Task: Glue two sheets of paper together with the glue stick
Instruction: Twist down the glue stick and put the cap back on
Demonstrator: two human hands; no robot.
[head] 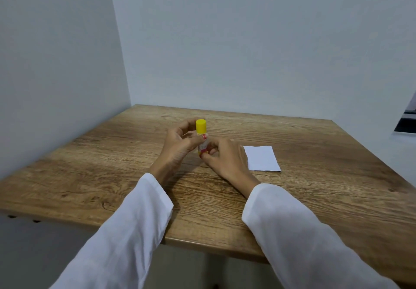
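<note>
We hold the glue stick (202, 139) upright, left hand (180, 144) pinching near its cap (200, 126), right hand (225, 155) gripping the base, ready to uncap beside the paper (262, 158).

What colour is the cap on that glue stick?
Yellow; the cap shows clearly in the head view.

Glue stick (202, 137): yellow cap, white-red body. Paper (262, 158): plain white. Table (315, 153): brown woodgrain. Sleeves (126, 225): white. Walls (247, 41): pale grey-blue.
</note>
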